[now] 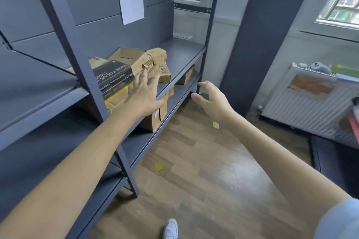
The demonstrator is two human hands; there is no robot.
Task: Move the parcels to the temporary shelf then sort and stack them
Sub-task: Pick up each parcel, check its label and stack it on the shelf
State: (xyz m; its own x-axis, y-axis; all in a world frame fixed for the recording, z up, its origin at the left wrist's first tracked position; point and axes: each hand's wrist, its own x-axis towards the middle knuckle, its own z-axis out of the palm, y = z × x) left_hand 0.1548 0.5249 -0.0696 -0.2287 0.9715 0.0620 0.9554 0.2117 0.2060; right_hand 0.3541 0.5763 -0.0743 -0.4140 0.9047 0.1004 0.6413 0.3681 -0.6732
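A pile of parcels lies on the grey metal shelf (180,52): a black box printed "PURE FOCUS" (113,76), a torn open cardboard box (134,58) on top and a crumpled brown carton (162,68) beside it. My left hand (144,95) reaches over the shelf's front edge, fingers spread, fingertips at the crumpled carton and the black box; I cannot tell if they touch. My right hand (210,101) hovers in the air right of the shelf, fingers loosely curved, holding nothing. More brown boxes (155,118) (186,76) sit on the lower shelf.
The shelf's upright post (77,54) stands in front of the pile. A dark panel (260,48) leans on the wall to the right. A radiator (310,106) with clutter on top sits under the window. Yellow scraps (158,166) lie on the wooden floor.
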